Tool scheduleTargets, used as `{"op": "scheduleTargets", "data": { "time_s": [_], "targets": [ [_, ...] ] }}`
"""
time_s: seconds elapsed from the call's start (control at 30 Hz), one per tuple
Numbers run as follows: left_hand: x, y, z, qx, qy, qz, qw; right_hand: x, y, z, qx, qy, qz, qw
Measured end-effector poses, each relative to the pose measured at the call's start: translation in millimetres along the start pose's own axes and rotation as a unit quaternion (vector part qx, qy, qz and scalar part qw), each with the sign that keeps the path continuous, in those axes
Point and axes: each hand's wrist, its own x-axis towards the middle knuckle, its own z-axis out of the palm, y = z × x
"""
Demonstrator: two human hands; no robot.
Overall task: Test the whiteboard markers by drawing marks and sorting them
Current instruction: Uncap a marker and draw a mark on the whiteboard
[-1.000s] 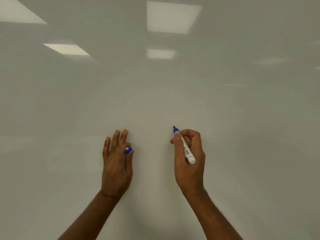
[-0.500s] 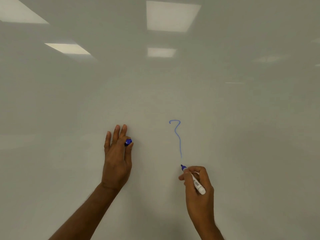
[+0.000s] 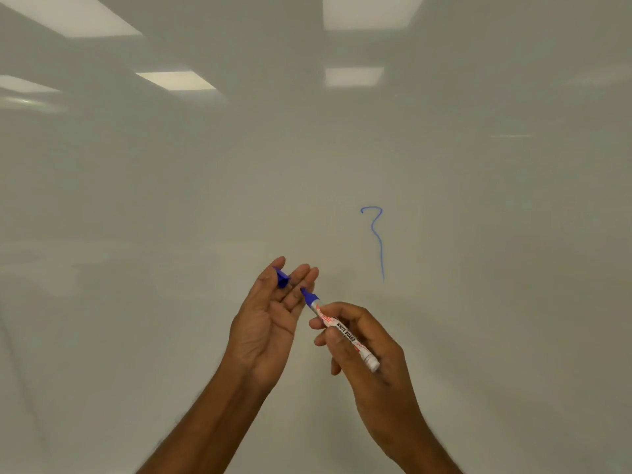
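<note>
Marker: uncapped, fingers of right hand curled round its barrel in a firm grip; blue tip beside left hand.
Cap: blue, pinched between left thumb and fingers.
Mark: thin blue squiggle on whiteboard, above right hand.

Ahead of you, the glossy whiteboard mirrors ceiling lights. Take the large bright panel at top centre as your landmark. A smaller panel sits just below it. A slanted panel lies lower and well to its left, and a wide panel lies farther left still. A thin streak shows faintly, lower to its right.
</note>
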Motion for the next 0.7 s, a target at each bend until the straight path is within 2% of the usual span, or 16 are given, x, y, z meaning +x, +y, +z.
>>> {"op": "scheduleTargets", "data": {
  "time_s": [0.33,0.5,0.7],
  "targets": [
    [-27,-16,4,0.071,-0.046,-0.024,0.996,-4,3,3,0.020,0.011,-0.012,1.000],
    [-33,-28,2,0.056,-0.028,-0.022,0.998,-6,10,0,0.027,0.031,-0.014,0.999],
    [-38,-41,-12,0.039,0.010,-0.024,0.999,-11,26,3,0.024,0.013,0.007,1.000]
  ]
}}
